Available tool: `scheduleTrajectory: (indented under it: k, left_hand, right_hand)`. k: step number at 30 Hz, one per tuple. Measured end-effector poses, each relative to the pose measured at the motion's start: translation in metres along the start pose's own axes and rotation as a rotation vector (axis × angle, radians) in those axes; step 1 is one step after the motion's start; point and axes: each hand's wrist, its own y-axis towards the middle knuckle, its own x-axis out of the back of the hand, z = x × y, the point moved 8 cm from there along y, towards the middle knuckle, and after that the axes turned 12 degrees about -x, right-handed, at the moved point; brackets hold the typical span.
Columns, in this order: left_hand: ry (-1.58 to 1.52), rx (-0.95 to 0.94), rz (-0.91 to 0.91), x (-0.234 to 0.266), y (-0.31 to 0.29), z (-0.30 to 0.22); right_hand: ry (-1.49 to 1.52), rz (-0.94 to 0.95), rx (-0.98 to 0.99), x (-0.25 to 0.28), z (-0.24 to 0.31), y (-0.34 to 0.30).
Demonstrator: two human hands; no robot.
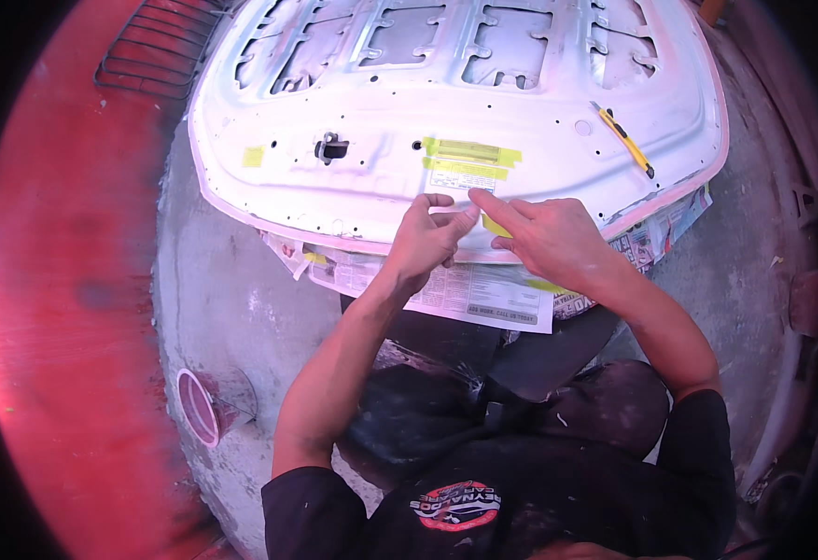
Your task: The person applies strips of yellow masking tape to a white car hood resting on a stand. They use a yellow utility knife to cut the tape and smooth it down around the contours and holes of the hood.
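A large white car panel (399, 210), perhaps a hood with its inner side up, lies before me. Over its near edge, my left hand (425, 235) has its fingers curled, its thumb pointing toward the other hand; whatever it pinches is too small to make out. My right hand (558, 238) is bent in a grip, forefinger stretched to the left. Yellow masking tape (494, 226) shows between its forefinger and thumb. Just beyond both hands, a printed label (462, 177) on the panel is partly covered by yellow tape strips (474, 152).
A yellow utility knife (625, 142) lies on the panel's right side. Newspaper (427, 291) hangs from the near edge. On the floor at left is a tipped bucket (205, 408), beside a red surface (73, 280). A black wire rack (157, 47) stands at far left.
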Motion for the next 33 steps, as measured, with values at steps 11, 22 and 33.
scheduleTrajectory:
  k: [11, 22, 33]
  left_hand:
    - [0.121, -0.2, 0.132, 0.0, -0.004, -0.026]
    - [0.602, -0.421, -0.149, 0.064, 0.045, -0.049]
    - [0.947, -0.492, -0.123, 0.048, 0.067, -0.031]
  right_hand:
    - [0.02, -0.092, 0.02, -0.001, 0.007, 0.004]
    - [-0.081, 0.157, -0.079, 0.013, -0.008, 0.047]
    - [-0.395, 0.467, -0.225, -0.02, -0.04, 0.045]
